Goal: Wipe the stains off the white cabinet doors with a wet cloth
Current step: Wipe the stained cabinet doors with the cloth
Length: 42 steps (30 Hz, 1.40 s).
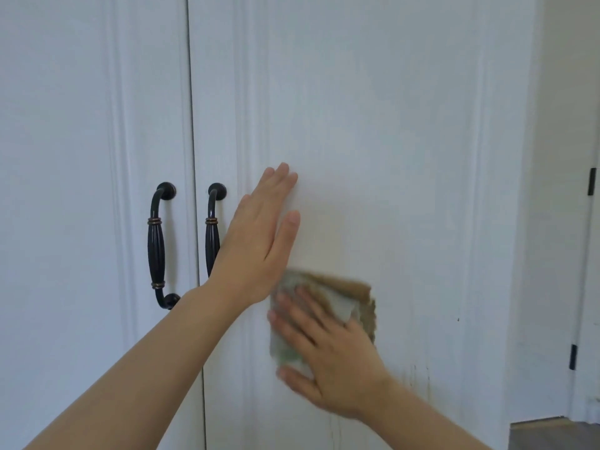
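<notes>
The right cabinet door point(373, 125) is the big white one in front of you. Your left hand point(259, 235) lies flat on it, fingers straight, near its left edge. Just below, your right hand point(328, 362) presses the cloth point(357, 303) flat on the door with fingers spread. The cloth peeks out above and left of that hand. Brown streaks point(418, 381) sit beside your right wrist.
</notes>
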Each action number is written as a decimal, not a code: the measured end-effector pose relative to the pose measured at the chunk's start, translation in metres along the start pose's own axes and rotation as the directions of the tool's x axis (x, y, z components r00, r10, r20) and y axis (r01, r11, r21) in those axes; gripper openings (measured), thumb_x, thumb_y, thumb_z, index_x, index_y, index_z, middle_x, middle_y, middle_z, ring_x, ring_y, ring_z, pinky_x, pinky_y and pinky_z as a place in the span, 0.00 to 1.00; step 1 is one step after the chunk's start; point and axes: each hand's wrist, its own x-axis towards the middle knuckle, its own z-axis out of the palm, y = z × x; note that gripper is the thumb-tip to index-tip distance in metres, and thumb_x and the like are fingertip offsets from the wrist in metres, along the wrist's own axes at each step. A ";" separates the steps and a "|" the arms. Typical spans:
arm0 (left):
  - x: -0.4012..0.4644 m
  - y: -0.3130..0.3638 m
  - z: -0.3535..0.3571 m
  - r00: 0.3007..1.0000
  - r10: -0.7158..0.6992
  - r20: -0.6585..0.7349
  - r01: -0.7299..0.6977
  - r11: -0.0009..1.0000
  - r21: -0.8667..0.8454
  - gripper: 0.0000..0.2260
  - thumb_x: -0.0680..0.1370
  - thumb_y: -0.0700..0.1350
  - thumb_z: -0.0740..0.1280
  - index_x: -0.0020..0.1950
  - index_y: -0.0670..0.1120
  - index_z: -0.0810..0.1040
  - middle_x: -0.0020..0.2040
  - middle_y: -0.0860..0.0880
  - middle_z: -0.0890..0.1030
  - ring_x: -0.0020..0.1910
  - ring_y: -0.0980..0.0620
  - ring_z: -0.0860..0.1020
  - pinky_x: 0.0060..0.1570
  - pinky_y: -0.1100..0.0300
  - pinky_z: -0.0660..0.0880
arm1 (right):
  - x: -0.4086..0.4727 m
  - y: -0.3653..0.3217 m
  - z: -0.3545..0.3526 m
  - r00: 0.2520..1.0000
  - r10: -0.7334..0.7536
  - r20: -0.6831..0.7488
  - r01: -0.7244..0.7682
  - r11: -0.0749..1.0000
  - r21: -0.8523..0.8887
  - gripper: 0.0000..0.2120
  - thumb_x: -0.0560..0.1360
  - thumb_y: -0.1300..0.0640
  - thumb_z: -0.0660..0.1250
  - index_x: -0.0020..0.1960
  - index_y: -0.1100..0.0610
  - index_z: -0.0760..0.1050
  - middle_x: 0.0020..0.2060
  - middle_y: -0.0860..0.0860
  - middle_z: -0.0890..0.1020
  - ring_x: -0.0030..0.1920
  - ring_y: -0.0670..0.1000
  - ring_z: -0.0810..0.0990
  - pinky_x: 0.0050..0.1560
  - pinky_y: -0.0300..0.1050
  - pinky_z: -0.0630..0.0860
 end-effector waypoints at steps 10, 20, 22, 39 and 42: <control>0.000 0.001 0.000 0.999 -0.019 0.027 0.018 1.000 0.025 0.23 0.78 0.58 0.45 0.73 0.55 0.53 0.76 0.58 0.54 0.74 0.66 0.47 0.74 0.51 0.51 | 0.095 0.083 -0.061 0.901 0.377 -0.215 -0.381 0.924 0.025 0.30 0.79 0.36 0.41 0.77 0.48 0.51 0.77 0.49 0.51 0.76 0.50 0.47 0.72 0.49 0.45; 0.001 0.001 0.003 1.000 -0.004 -0.019 0.002 0.990 -0.142 0.24 0.77 0.58 0.50 0.73 0.60 0.52 0.72 0.69 0.54 0.73 0.66 0.49 0.73 0.56 0.49 | 0.036 0.020 -0.018 0.999 -0.044 0.027 0.045 0.998 -0.041 0.34 0.77 0.36 0.53 0.77 0.53 0.54 0.77 0.49 0.51 0.77 0.50 0.44 0.71 0.54 0.56; 0.002 0.001 0.003 0.999 -0.023 -0.031 0.018 0.984 -0.177 0.25 0.77 0.59 0.51 0.74 0.58 0.54 0.73 0.66 0.57 0.73 0.66 0.51 0.71 0.64 0.51 | 0.048 0.028 -0.024 0.999 -0.041 0.016 0.041 0.999 -0.028 0.33 0.78 0.37 0.52 0.77 0.54 0.52 0.77 0.48 0.50 0.77 0.49 0.44 0.70 0.53 0.56; 0.008 -0.005 0.011 0.990 0.098 -0.104 -0.083 0.987 0.139 0.25 0.78 0.53 0.53 0.74 0.46 0.61 0.77 0.49 0.55 0.75 0.55 0.52 0.73 0.56 0.52 | 0.058 0.075 -0.043 0.983 0.047 -0.179 -0.050 0.999 -0.010 0.30 0.79 0.40 0.52 0.76 0.55 0.57 0.76 0.49 0.59 0.76 0.49 0.53 0.64 0.47 0.61; 0.021 0.008 0.025 0.979 0.177 -0.099 -0.133 0.929 0.346 0.24 0.78 0.50 0.53 0.73 0.44 0.63 0.76 0.47 0.57 0.75 0.50 0.52 0.70 0.45 0.50 | 0.045 0.121 -0.059 0.946 0.223 -0.235 -0.232 0.973 -0.011 0.31 0.79 0.40 0.49 0.76 0.56 0.54 0.76 0.50 0.56 0.76 0.49 0.51 0.67 0.52 0.63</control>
